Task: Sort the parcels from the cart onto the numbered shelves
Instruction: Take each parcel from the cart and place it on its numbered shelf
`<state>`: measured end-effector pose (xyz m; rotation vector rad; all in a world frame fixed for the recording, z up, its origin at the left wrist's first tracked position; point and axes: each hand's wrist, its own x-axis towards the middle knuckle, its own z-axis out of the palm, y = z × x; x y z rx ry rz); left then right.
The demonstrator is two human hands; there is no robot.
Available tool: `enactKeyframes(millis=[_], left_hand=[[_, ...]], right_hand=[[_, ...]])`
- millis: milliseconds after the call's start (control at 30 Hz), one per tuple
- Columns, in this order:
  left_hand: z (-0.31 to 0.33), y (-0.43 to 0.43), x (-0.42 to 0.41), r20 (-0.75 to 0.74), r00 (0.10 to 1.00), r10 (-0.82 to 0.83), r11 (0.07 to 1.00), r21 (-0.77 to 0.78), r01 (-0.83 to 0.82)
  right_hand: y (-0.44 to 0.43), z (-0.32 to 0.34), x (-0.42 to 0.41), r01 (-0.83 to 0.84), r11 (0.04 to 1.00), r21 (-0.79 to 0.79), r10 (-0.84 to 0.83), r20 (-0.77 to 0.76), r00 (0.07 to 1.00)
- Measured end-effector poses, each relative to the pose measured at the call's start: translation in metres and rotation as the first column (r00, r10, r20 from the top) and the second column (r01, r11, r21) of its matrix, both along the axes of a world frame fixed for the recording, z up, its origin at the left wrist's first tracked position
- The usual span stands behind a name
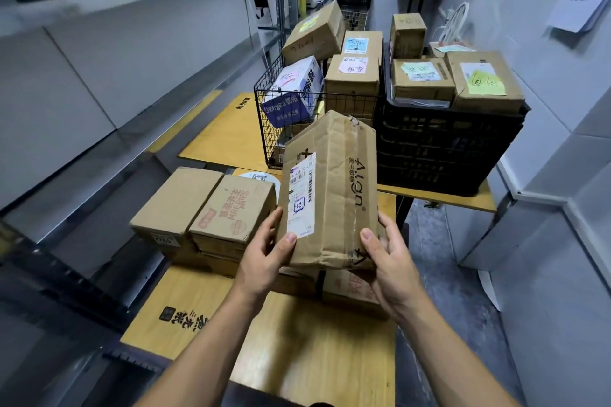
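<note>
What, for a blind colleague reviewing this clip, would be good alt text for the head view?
The left hand and right hand hold a taped cardboard box upright, label toward the camera, over more boxes on a wooden table. Behind stand a wire basket and a black crate, both loaded with labelled boxes; metal shelves run along the left.

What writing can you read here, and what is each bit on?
"Align": held parcel, between left hand and right hand.
"MR FRIES": brown box beside it.
"处理中": paper on wall.
Too blurred to read: shipping label, handwritten notes.
</note>
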<state>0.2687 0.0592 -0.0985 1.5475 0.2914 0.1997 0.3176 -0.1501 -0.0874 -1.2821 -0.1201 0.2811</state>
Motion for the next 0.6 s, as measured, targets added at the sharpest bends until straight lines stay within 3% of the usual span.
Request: enactKeyframes(millis=[167,300,433,600], left_hand=[[-0.001,0.000,-0.008,0.085,0.995,0.052,0.999,-0.006,-0.051],[0.001,0.001,-0.013,0.120,0.989,0.084,0.988,0.122,-0.099],[0.005,0.001,-0.019,0.137,0.983,0.122,0.919,0.359,-0.164],[0.013,-0.008,-0.030,0.181,0.975,0.127,0.836,0.510,-0.204]], right_hand=[[0.000,0.002,-0.008,0.126,0.964,-0.235,-0.070,0.233,0.970],[-0.002,0.002,-0.012,0.265,0.877,-0.400,-0.061,0.455,0.889],[-0.002,0.004,-0.013,0.193,0.891,-0.410,-0.020,0.389,0.921],[0.006,0.012,-0.012,0.052,0.968,-0.246,0.002,0.213,0.977]])
